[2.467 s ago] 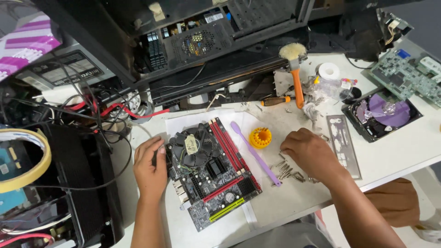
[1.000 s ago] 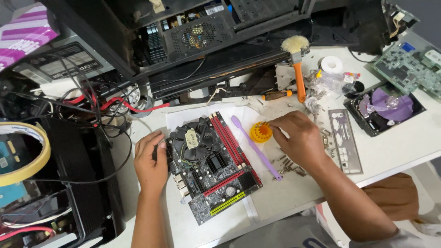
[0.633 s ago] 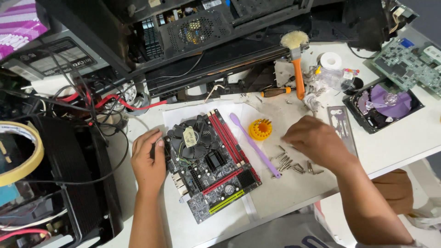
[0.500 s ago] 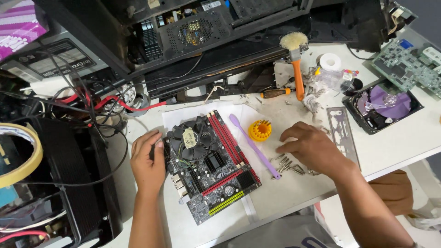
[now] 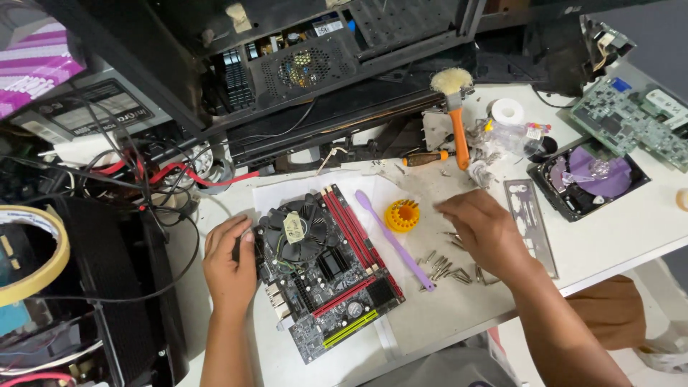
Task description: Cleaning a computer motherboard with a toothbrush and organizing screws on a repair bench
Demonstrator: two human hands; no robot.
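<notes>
While the left hand (image 5: 229,264) lies flat with loose fingers against the circuit board's (image 5: 326,272) left edge, the right hand (image 5: 481,231) hovers palm down, fingers slack and grasping nothing, just above the scattered screws (image 5: 448,268); a yellow disc (image 5: 402,215) sits beside its fingertips.

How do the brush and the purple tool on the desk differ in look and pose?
The brush has an orange handle and pale bristles; the purple tool is one colour, thin and flat. The brush stands near upright in the picture by the case, the purple tool lies slanted beside the motherboard. Both lie untouched by the hands.
</notes>
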